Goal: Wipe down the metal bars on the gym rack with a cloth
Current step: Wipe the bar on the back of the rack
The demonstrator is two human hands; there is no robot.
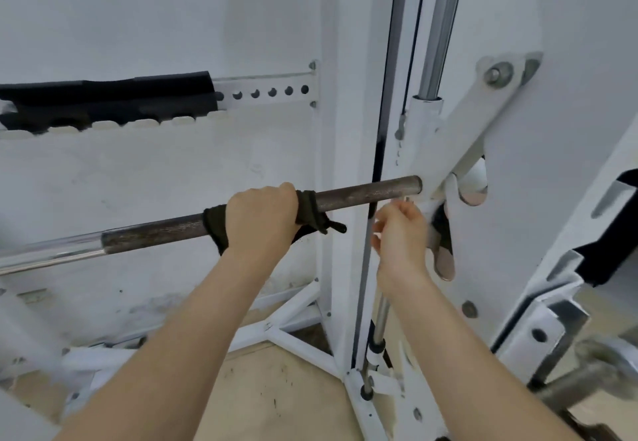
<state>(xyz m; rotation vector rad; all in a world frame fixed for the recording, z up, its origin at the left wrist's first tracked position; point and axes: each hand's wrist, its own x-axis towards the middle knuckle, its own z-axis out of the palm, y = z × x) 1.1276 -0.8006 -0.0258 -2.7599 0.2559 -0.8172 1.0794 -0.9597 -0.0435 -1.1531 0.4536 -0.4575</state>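
- left hand (260,219) grips dark cloth (215,230) wrapped round the knurled bar (366,195).
- right hand (402,233) near bar's right end, fingers curled, blurred; grip cannot be told.

**Layout at the rack, head view**

- The bar (366,195) runs across from the left edge to the rack's carriage at right of centre, in front of the wall (138,9).
- The cloth (214,230) is wrapped round the bar near mid-length. The left hand (262,219) sits over it, on top of the bar.
- The right hand (400,233) is right of the left hand, just below the bar's end and before the upright post (341,150). Contact cannot be told (blur).
- The guide rod (443,26) stands above the bar's end. The slanted bracket arm (473,123) is to its right.
- The perforated strip (269,92) lies above and behind the bar, joined to the post's left side. A pad (103,95) covers its left part.
- The base frame (293,320) rests on the floor (276,392), below the arms.
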